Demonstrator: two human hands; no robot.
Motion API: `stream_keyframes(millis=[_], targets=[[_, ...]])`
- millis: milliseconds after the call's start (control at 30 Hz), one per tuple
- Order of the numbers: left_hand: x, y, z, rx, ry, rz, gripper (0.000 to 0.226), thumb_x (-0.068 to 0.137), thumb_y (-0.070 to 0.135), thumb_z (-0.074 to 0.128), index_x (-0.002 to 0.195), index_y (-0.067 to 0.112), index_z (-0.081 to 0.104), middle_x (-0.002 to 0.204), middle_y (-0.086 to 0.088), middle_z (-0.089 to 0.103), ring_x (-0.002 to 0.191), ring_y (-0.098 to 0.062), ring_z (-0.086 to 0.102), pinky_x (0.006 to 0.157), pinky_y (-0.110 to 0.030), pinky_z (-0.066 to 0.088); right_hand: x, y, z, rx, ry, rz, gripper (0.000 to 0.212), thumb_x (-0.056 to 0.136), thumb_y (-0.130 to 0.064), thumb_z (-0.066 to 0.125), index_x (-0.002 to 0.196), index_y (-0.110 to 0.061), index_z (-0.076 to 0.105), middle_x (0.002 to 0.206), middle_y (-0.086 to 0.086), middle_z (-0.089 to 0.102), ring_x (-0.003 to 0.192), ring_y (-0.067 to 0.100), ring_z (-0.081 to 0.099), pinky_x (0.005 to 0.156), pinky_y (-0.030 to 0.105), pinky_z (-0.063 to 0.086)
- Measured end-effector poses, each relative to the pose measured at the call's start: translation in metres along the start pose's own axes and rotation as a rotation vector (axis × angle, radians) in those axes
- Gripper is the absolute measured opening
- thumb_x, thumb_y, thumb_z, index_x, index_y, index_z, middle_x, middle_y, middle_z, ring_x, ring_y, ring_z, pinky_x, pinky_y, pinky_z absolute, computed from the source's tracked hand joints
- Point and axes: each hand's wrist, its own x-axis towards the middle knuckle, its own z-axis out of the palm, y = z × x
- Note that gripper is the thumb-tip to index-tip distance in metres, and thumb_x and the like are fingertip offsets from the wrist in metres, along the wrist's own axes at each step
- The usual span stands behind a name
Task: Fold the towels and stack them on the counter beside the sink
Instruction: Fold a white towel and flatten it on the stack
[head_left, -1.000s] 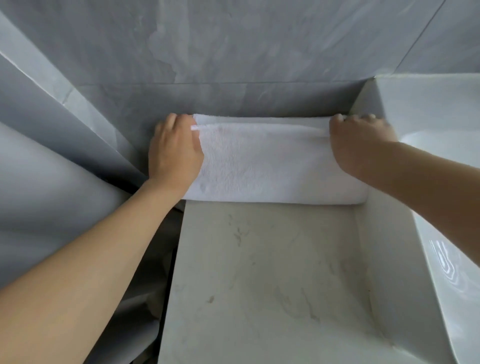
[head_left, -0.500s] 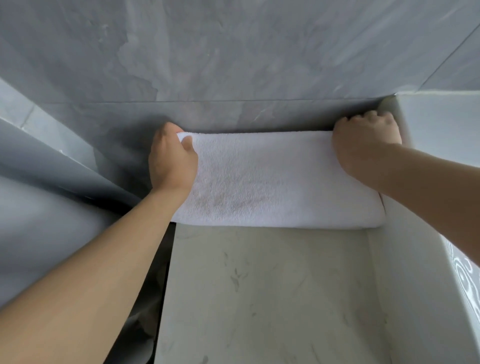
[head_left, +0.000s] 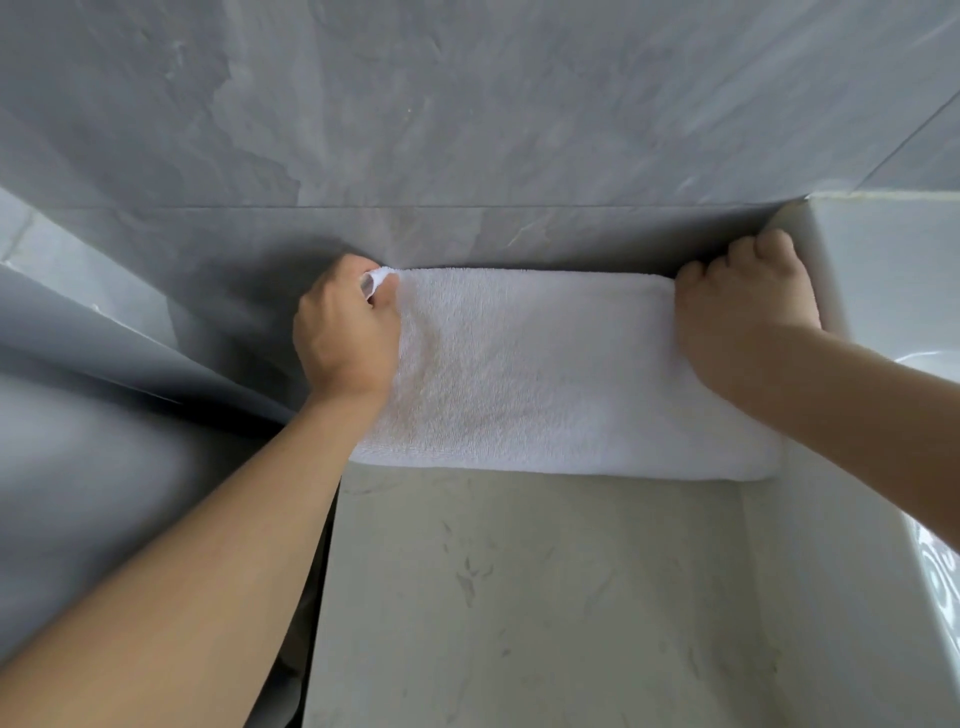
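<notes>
At the middle left of the frame, our left hand (head_left: 347, 332) pinches the far left corner of the soft white folded towel (head_left: 545, 374). The towel lies flat in the middle, on the pale marble counter (head_left: 519, 597) against the grey stone wall (head_left: 467, 130). At the right, our right hand (head_left: 743, 306) curls round its far right end, beside the white sink (head_left: 883, 270).

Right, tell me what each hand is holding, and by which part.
Both hold the folded white towel. The left hand pinches its far left corner; the right hand curls its fingers over its right end, by the sink wall.
</notes>
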Motion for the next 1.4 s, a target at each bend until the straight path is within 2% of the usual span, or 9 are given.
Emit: stream_keyframes(millis=[200,300,400,500,567,633,867,1200,1400], targets=[[0.001,0.006,0.001,0.083,-0.044,-0.021,0.02,0.097,0.031,0.058,0.102,0.012,0.062,0.099,-0.007,0.068,0.091,-0.033,0.06,0.068,-0.034,0.038,-0.008,0.0,-0.006,-0.233,-0.128,-0.034,0.052,0.096,-0.022,0.03,0.145,-0.006,0.031,0.143,0.014,0.036,0.134,0.037,0.027,0.113,0.045,0.016],[-0.003,0.012,-0.003,0.211,-0.051,0.084,0.019,0.094,0.021,0.056,0.11,0.011,0.056,0.114,-0.012,0.059,0.107,-0.035,0.053,0.086,-0.043,0.04,-0.009,-0.002,-0.003,0.03,0.007,0.089,0.05,0.09,-0.017,0.03,0.138,-0.007,0.039,0.132,0.016,0.035,0.122,0.034,0.035,0.107,0.044,0.015],[-0.026,0.023,-0.014,0.222,-0.021,0.277,0.043,0.086,0.015,0.053,0.129,0.009,0.051,0.137,-0.012,0.049,0.121,-0.036,0.048,0.107,-0.048,0.031,-0.024,-0.03,0.001,0.49,0.306,0.068,0.047,0.082,-0.018,0.04,0.123,0.0,0.052,0.12,0.024,0.049,0.104,0.038,0.048,0.092,0.049,0.028],[-0.059,0.045,-0.013,0.126,-0.359,0.452,0.055,0.095,0.031,0.036,0.147,0.013,0.042,0.157,-0.007,0.034,0.145,-0.033,0.029,0.119,-0.057,0.016,-0.035,-0.065,0.013,0.882,0.227,-0.034,0.067,0.09,-0.041,0.022,0.144,-0.006,0.041,0.148,0.022,0.038,0.133,0.04,0.038,0.111,0.051,0.024],[-0.071,0.051,-0.005,0.21,-0.602,0.479,0.064,0.097,0.051,0.019,0.157,0.028,0.022,0.167,0.003,0.009,0.153,-0.024,0.004,0.12,-0.061,-0.002,-0.031,-0.073,0.028,0.956,0.164,-0.055,0.074,0.091,-0.054,0.009,0.155,-0.021,0.023,0.162,0.01,0.017,0.148,0.033,0.015,0.119,0.051,0.007],[-0.071,0.047,0.005,0.328,-0.704,0.462,0.066,0.096,0.063,0.013,0.157,0.04,0.001,0.166,0.01,-0.013,0.152,-0.018,-0.015,0.117,-0.062,-0.013,-0.026,-0.072,0.046,0.928,0.209,-0.059,0.071,0.092,-0.062,0.008,0.156,-0.032,0.013,0.164,0.002,0.008,0.15,0.031,0.003,0.12,0.052,0.0],[-0.048,0.001,-0.006,0.529,-0.622,0.343,0.077,0.091,0.074,0.0,0.155,0.036,-0.017,0.163,0.005,-0.026,0.149,-0.017,-0.026,0.118,-0.06,-0.011,-0.024,-0.071,0.056,0.95,0.256,0.016,0.073,0.091,-0.069,0.016,0.156,-0.035,0.015,0.163,0.014,0.005,0.15,0.035,0.001,0.119,0.054,-0.005],[-0.045,-0.008,-0.006,0.481,-0.537,0.281,0.088,0.091,0.076,0.006,0.158,0.023,-0.013,0.164,-0.008,-0.023,0.148,-0.03,-0.029,0.122,-0.052,-0.008,-0.022,-0.072,0.061,0.934,0.277,0.038,0.07,0.092,-0.065,0.02,0.156,-0.035,0.015,0.163,0.014,0.005,0.15,0.036,0.004,0.119,0.057,-0.002],[-0.04,-0.001,-0.007,0.526,-0.623,0.251,0.086,0.091,0.075,0.004,0.157,0.024,-0.018,0.162,-0.007,-0.028,0.146,-0.029,-0.032,0.122,-0.052,-0.011,-0.021,-0.07,0.058,0.948,0.209,0.012,0.073,0.09,-0.064,0.015,0.156,-0.035,0.011,0.164,0.011,0.0,0.15,0.031,-0.002,0.119,0.053,-0.009]])
